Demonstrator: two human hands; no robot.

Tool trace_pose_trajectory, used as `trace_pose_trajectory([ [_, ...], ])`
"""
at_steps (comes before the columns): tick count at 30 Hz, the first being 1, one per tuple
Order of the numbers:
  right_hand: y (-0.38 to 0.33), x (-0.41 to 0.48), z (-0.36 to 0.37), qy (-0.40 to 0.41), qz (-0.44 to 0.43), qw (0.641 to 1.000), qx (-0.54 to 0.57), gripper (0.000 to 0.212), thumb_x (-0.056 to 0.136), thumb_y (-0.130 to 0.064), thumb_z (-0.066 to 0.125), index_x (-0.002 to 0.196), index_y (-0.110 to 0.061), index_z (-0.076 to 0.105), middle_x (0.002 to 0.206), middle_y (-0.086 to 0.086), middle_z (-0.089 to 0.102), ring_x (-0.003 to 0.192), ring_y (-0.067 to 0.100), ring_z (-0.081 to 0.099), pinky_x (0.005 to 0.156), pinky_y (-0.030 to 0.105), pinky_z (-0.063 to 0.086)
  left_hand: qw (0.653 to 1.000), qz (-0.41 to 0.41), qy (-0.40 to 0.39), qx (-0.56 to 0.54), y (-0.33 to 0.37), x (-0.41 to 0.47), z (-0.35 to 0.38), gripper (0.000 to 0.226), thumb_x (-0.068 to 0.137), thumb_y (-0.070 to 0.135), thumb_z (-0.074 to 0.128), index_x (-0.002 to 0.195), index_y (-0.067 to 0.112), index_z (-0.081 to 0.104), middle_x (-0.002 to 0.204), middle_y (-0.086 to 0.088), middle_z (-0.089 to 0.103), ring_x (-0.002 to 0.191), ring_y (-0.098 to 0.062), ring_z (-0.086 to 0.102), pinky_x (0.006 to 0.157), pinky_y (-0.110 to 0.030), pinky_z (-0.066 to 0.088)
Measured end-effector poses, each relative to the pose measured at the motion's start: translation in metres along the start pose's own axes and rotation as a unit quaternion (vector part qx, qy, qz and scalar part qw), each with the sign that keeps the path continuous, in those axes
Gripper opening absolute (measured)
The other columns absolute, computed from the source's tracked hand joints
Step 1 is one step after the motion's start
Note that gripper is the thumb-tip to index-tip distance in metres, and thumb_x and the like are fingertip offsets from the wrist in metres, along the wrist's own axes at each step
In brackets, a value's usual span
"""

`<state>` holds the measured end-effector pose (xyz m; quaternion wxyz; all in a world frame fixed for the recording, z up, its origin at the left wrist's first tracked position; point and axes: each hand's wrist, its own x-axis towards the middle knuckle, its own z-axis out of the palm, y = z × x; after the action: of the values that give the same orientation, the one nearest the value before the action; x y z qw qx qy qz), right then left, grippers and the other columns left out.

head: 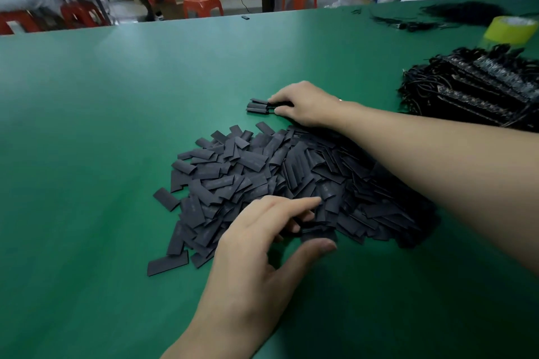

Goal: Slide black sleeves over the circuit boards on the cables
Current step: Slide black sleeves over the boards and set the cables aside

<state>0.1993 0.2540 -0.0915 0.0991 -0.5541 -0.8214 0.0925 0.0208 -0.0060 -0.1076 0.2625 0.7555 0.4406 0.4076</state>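
Closest in, the left hand [262, 245] is reaching into the near side of the sleeves [262, 172] piled on the worktop [87, 154], fingers half curled and pinching a flat black sleeve [316, 232]. Past the pile, the right hand [303, 105] is gripping a small bundle [258, 106] already sleeved, long sides pointing left. Bare boards [472, 90] on cables are lying far right, nearer the right hand.

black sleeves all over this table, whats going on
A person is sleeving cable boards at a green table. The left hand pinches one sleeve from the heap of flat black sleeves. The right hand holds a few sleeved pieces beyond it. Bundled black cables with bare circuit boards lie at right.
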Motion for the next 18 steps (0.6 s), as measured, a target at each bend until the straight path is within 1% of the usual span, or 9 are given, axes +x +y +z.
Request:
trace_pose_trajectory([
  [2,-0.007,0.007,0.002,0.003,0.002,1.0,0.008,0.037,0.103,-0.026,0.059,0.139,-0.017,0.063,0.142,0.004,0.063,0.133,0.026,0.055,0.112,0.041,0.042,1.0,0.004,-0.002,0.003,-0.001,0.0,0.0,0.045,0.084,0.058,0.064,0.123,0.035,0.07,0.105,0.02,0.066,0.1,-0.01,0.064,0.083,-0.012,0.045],
  [6,-0.023,0.02,0.006,-0.008,-0.017,1.0,0.011,0.039,0.104,-0.026,0.059,0.142,-0.019,0.061,0.146,0.002,0.06,0.136,0.023,0.053,0.114,0.034,0.04,1.0,0.007,-0.014,0.01,0.001,0.001,0.0,0.046,0.085,0.061,0.062,0.123,0.037,0.07,0.107,0.021,0.066,0.1,-0.009,0.063,0.083,-0.013,0.046],
  [7,-0.027,0.02,0.005,-0.011,-0.024,1.0,0.006,0.04,0.104,-0.028,0.06,0.143,-0.02,0.06,0.147,0.002,0.059,0.137,0.023,0.052,0.113,0.031,0.039,1.0,0.006,-0.019,0.009,0.002,0.001,-0.001,0.045,0.086,0.061,0.061,0.123,0.037,0.07,0.107,0.02,0.066,0.101,-0.009,0.063,0.083,-0.013,0.046],
  [9,-0.037,0.015,0.0,0.002,-0.038,0.999,0.008,0.042,0.103,-0.032,0.059,0.145,-0.024,0.058,0.152,0.002,0.053,0.143,0.023,0.045,0.114,0.033,0.034,1.0,0.008,-0.026,0.014,0.002,0.001,-0.001,0.044,0.087,0.059,0.062,0.123,0.036,0.07,0.108,0.019,0.067,0.103,-0.009,0.064,0.085,-0.013,0.045],
  [11,-0.048,0.0,-0.007,0.052,-0.05,0.997,0.031,0.041,0.104,-0.032,0.057,0.145,-0.026,0.057,0.154,0.001,0.051,0.147,0.021,0.041,0.121,0.039,0.03,0.999,0.01,-0.027,0.019,0.002,0.001,-0.002,0.041,0.088,0.056,0.062,0.122,0.035,0.071,0.108,0.017,0.067,0.102,-0.009,0.064,0.087,-0.013,0.044],
  [12,-0.054,-0.01,-0.011,0.093,-0.061,0.993,0.049,0.039,0.105,-0.031,0.056,0.143,-0.025,0.059,0.151,-0.001,0.054,0.146,0.018,0.042,0.121,0.042,0.03,0.999,0.009,-0.026,0.02,0.002,0.001,-0.002,0.039,0.089,0.054,0.061,0.122,0.035,0.071,0.109,0.017,0.067,0.102,-0.009,0.064,0.087,-0.013,0.044],
  [15,-0.066,-0.056,-0.017,0.191,-0.075,0.971,0.119,0.031,0.104,-0.026,0.056,0.132,-0.02,0.067,0.139,-0.004,0.065,0.14,0.014,0.049,0.122,0.041,0.028,1.0,0.012,-0.015,0.021,0.004,0.002,-0.001,0.036,0.092,0.05,0.058,0.121,0.033,0.071,0.109,0.018,0.066,0.105,-0.007,0.064,0.089,-0.01,0.042],
  [18,-0.062,-0.113,-0.015,0.235,-0.057,0.958,0.157,0.026,0.103,-0.023,0.058,0.124,-0.018,0.071,0.13,-0.004,0.07,0.137,0.015,0.052,0.12,0.041,0.031,0.999,0.019,-0.005,0.031,0.007,0.002,0.001,0.033,0.095,0.05,0.061,0.119,0.03,0.073,0.11,0.02,0.065,0.109,-0.003,0.062,0.091,-0.008,0.04],
])
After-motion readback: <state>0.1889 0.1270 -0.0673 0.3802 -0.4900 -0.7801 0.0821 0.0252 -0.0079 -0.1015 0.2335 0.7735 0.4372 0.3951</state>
